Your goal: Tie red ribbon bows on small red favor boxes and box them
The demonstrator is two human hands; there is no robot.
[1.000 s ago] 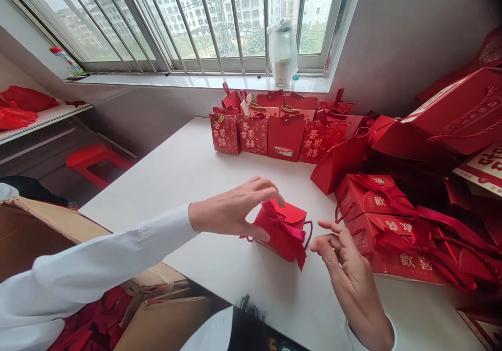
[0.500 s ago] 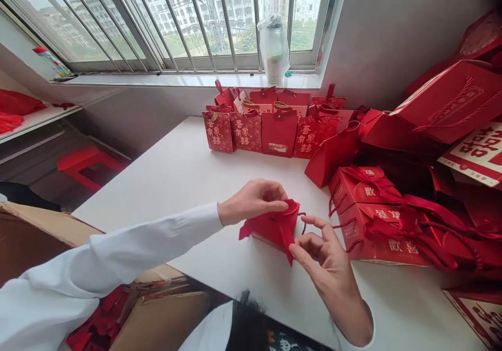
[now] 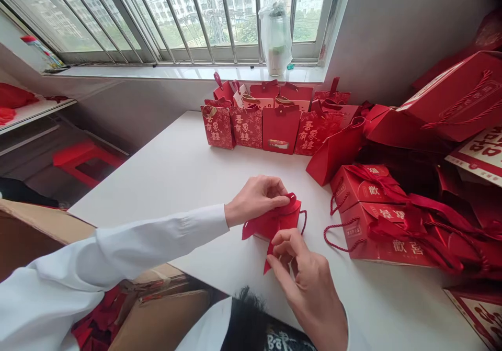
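Note:
A small red gift box [image 3: 293, 219] with a twisted cord handle on its right side sits on the white table in front of me. Red ribbon [image 3: 270, 244] lies across its top. My left hand [image 3: 264, 196] pinches a loop of this ribbon at the box's upper edge, thumb against fingers. Lower down, my right hand [image 3: 301, 270] grips a ribbon tail between thumb and fingers, its pointed end hanging toward me. Another ribbon end pokes out at the box's left, below my left wrist. My hands cover part of the box top.
Red gift boxes [image 3: 392, 236] with bows and cord handles are piled at the right. Small red bags [image 3: 247, 128] stand in rows by the window wall. An open cardboard carton [image 3: 164, 319] holding red material is at lower left. A wrapped bottle [image 3: 275, 42] stands on the sill.
My right hand has moved left and toward me, carrying the ribbon tail across the front of the box. The left hand keeps its pinch, and the view has shifted slightly.

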